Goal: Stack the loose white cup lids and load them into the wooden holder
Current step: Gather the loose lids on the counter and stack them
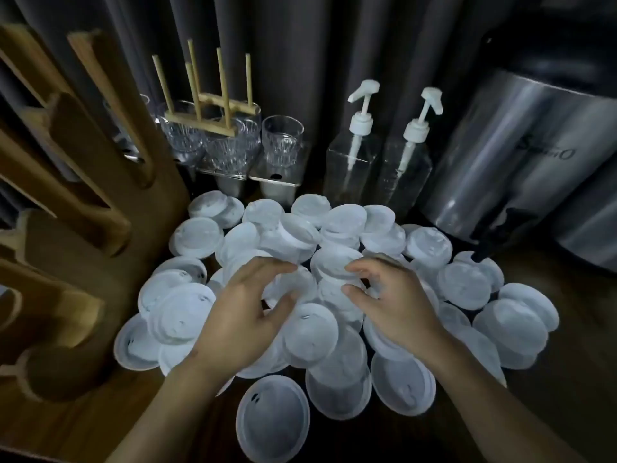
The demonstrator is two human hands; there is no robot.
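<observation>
The white cup lids (310,339) are lying in a loose heap on the counter (574,345), some upside down at its near edge. Just beyond those, both hands are hovering over the heap's middle. The left hand (243,312) is curving fingers and thumb around one lid and the right hand (397,305) is doing likewise over a neighbouring lid, though blur is hiding whether either is actually pinching. This is looking like the gathering step, with no stack formed yet. The next move is calling for lids turned the same way and nested together. The wooden holder (76,228) is standing left of the heap, with no lids showing in its slots. Farther off, glasses (282,138), two pump bottles (354,162) and a steel urn (500,152) are lining the back.
</observation>
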